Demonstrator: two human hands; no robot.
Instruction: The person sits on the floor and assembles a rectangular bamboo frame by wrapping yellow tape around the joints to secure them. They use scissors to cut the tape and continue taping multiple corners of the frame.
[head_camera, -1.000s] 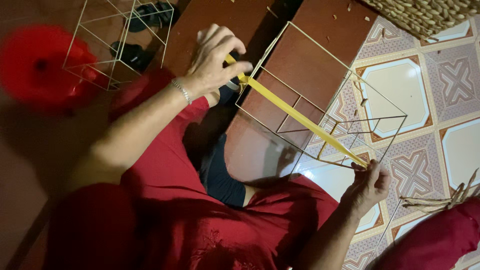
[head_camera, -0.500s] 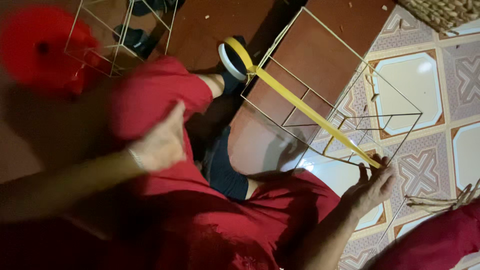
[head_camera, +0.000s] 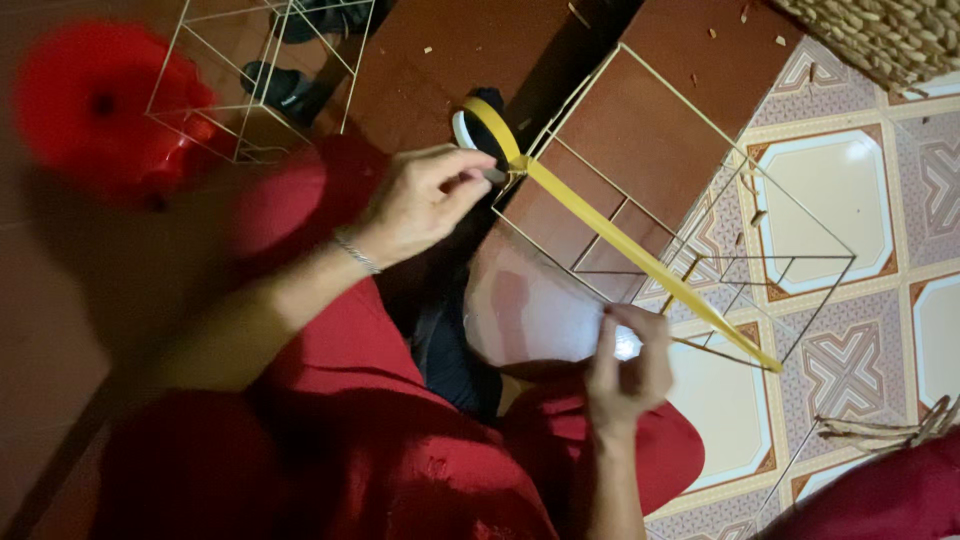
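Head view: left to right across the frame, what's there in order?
Red plastic stool → small wire frame → left hand at the yellow tape roll → right hand → large wire frame → woven basket.

The left hand (head_camera: 420, 200) pinches yellow tape (head_camera: 620, 245) beside its roll (head_camera: 478, 125), at eleven o'clock. The right hand (head_camera: 625, 365), at five o'clock, touches the wire frame (head_camera: 690, 105).

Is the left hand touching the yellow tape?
Touching. In the head view the left hand has its fingertips pinched on the yellow tape beside the roll.
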